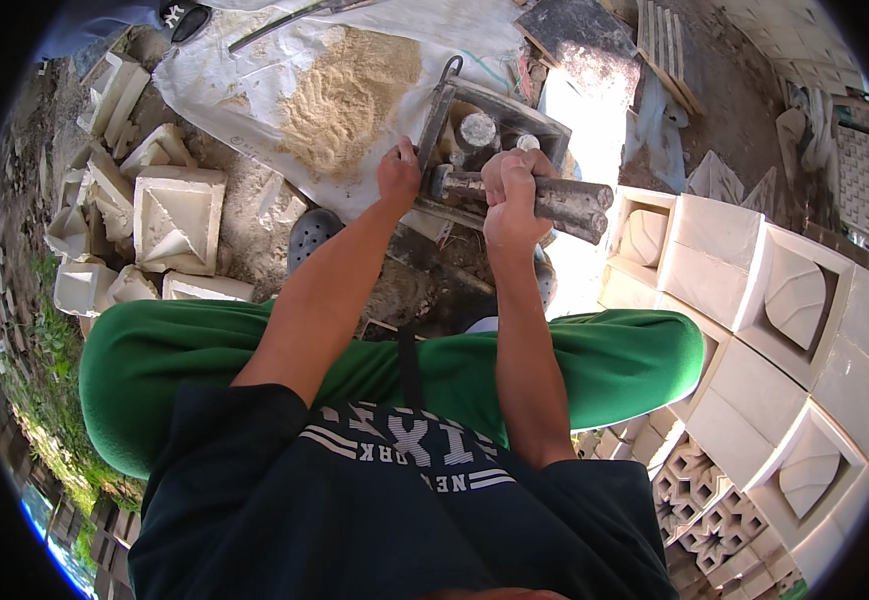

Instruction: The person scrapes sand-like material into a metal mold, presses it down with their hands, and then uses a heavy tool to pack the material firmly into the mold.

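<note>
My right hand is closed around a dusty grey tool with thick round bars, held sideways over a box-shaped mould. The narrower end of the tool points left, toward my left hand. The mould is a dark rectangular frame with a loop handle at its far left corner. Inside it stand round pieces with pale, powdery tops, one of them a thick cylinder. My left hand is closed at the left wall of the mould; its fingertips are partly hidden. My right hand and the tool cover the mould's near right part.
Sand-coloured powder lies heaped on a white sheet beyond my left hand. Pale cast blocks are piled at left. Rows of hollow white blocks stand at right. Another person's shoe shows at the far left, near a long-handled tool.
</note>
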Demonstrator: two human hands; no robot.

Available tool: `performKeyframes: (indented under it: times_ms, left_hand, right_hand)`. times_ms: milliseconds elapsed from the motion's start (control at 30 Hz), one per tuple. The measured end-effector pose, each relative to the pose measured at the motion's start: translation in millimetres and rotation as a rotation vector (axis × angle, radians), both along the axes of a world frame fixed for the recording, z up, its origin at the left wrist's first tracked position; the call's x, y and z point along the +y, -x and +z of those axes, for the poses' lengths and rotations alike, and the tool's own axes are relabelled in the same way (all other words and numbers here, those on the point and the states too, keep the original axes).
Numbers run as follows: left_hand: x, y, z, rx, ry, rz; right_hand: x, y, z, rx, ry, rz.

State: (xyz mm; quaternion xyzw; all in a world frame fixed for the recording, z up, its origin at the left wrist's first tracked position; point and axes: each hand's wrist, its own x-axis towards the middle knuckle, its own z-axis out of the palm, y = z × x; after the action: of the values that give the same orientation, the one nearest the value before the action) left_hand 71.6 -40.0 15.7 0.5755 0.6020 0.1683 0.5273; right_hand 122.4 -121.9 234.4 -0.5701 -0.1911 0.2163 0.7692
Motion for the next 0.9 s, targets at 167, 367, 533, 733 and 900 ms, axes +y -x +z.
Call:
performKeyframes:
  times_ms: [167, 367, 533, 733, 900]
  left_hand:
    - [-2, 4, 1, -0.050, 0.038, -0.015]
    - [4, 1, 7, 0.008, -0.009, -0.019]
    - [7, -2, 5, -0.011, -0.016, -0.018]
    - [2, 0, 5, -0.014, 0.009, -0.030]
    - [2, 1, -7, -0.044, 0.013, -0.037]
  right_hand:
    - [-1, 2, -17, 0.004, 0.041, 0.021]
    - [-5, -2, 11, -0.090, 0.032, 0.042]
    - [8, -1, -22, -0.112, 0.138, 0.079]
    - [0, -5, 15, -0.101, -0.098, 0.035]
    - [18, -10, -12, -0.185, 0.084, -0.040]
